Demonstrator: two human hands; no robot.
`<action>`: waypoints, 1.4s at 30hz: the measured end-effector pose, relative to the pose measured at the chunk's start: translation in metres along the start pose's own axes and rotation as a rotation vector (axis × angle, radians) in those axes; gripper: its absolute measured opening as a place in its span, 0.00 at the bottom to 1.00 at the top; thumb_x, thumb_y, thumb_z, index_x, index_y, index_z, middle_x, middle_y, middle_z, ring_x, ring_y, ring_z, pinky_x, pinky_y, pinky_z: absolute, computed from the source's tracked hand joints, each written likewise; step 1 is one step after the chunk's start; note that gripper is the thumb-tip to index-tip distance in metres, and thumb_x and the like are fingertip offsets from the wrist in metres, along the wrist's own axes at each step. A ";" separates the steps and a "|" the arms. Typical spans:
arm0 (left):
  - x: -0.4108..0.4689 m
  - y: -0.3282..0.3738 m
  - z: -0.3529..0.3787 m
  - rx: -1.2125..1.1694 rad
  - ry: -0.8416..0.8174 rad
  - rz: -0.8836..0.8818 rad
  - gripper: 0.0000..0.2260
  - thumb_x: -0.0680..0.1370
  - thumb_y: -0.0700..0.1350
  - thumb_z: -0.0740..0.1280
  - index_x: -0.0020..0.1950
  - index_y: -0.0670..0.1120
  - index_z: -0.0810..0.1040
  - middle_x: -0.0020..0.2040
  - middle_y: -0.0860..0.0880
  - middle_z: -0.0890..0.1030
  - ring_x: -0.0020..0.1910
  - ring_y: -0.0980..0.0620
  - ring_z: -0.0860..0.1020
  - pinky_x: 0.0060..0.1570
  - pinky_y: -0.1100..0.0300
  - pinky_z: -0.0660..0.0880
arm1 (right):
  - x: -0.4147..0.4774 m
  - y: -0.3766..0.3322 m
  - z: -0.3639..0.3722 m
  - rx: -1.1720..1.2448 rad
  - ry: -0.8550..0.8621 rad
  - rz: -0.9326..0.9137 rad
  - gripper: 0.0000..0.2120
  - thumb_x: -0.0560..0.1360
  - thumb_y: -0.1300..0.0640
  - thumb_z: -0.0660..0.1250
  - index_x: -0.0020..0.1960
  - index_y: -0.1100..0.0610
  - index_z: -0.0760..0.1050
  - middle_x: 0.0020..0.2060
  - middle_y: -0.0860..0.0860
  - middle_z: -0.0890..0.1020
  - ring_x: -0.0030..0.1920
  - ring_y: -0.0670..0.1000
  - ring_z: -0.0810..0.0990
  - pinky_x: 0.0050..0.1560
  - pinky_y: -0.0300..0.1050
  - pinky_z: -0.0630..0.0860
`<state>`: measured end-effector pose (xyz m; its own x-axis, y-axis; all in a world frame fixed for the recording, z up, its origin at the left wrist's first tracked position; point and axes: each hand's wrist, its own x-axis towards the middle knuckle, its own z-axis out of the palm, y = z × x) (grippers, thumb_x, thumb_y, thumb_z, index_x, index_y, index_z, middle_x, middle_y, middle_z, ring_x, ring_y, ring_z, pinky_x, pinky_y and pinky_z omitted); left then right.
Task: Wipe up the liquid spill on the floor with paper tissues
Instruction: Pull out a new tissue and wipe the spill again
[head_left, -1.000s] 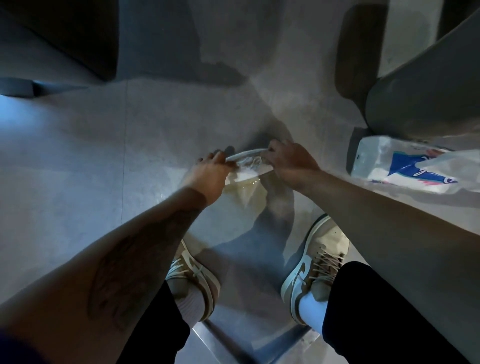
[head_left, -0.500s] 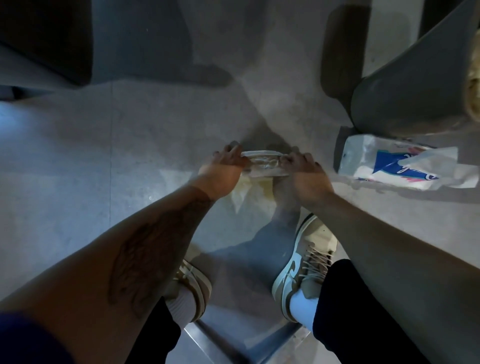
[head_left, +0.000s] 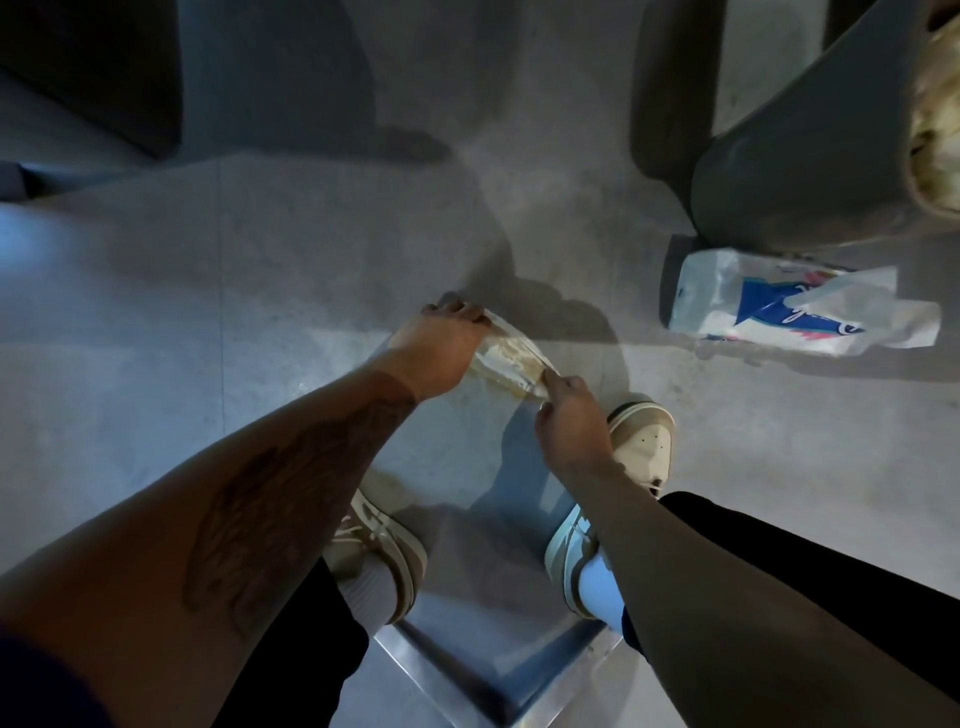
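A paper tissue (head_left: 511, 361), wet and stained brown, stretches low over the grey floor between both hands. My left hand (head_left: 441, 345) grips its far left end. My right hand (head_left: 569, 415) pinches its near right end, just in front of my right shoe. A faint yellowish wet patch (head_left: 395, 480) shows on the floor near my left shoe. To the right lies the white and blue tissue pack (head_left: 779, 306) with a sheet sticking out of it.
A grey bin (head_left: 810, 171) stands at the upper right, with crumpled stained tissues (head_left: 935, 104) inside. My two shoes (head_left: 374, 551) stand close to the wet area. A metal edge (head_left: 493, 675) lies between my feet. Dark furniture (head_left: 88, 67) fills the upper left.
The tissue has been dragged toward me across the floor. My right hand has pulled back near my right shoe, so the tissue now runs diagonally and shows more brown stain.
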<state>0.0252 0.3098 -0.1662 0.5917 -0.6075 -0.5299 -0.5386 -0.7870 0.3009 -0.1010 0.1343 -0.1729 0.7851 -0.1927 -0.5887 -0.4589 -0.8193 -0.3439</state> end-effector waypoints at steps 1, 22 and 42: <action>-0.001 -0.001 0.001 -0.001 0.008 0.009 0.24 0.74 0.36 0.63 0.70 0.46 0.71 0.70 0.46 0.71 0.68 0.44 0.69 0.61 0.49 0.70 | -0.003 -0.002 0.003 0.026 0.011 0.017 0.24 0.74 0.65 0.62 0.69 0.56 0.73 0.54 0.59 0.78 0.53 0.61 0.78 0.53 0.52 0.77; -0.032 -0.020 0.008 -0.062 0.049 -0.010 0.23 0.74 0.35 0.61 0.69 0.45 0.73 0.67 0.46 0.76 0.55 0.42 0.79 0.55 0.48 0.76 | 0.006 -0.068 0.081 1.015 0.112 0.799 0.12 0.67 0.60 0.71 0.50 0.50 0.77 0.45 0.53 0.85 0.46 0.55 0.84 0.48 0.51 0.83; -0.094 0.027 0.054 -0.692 0.237 -0.317 0.16 0.73 0.37 0.65 0.59 0.45 0.81 0.60 0.47 0.81 0.53 0.44 0.76 0.54 0.58 0.71 | 0.041 -0.120 0.030 0.178 -0.032 0.250 0.12 0.69 0.44 0.71 0.50 0.48 0.79 0.48 0.48 0.85 0.53 0.55 0.82 0.56 0.47 0.76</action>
<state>-0.0773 0.3521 -0.1511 0.8082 -0.2889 -0.5131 0.1256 -0.7667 0.6296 -0.0266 0.2404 -0.1772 0.6265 -0.3567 -0.6930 -0.7040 -0.6404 -0.3068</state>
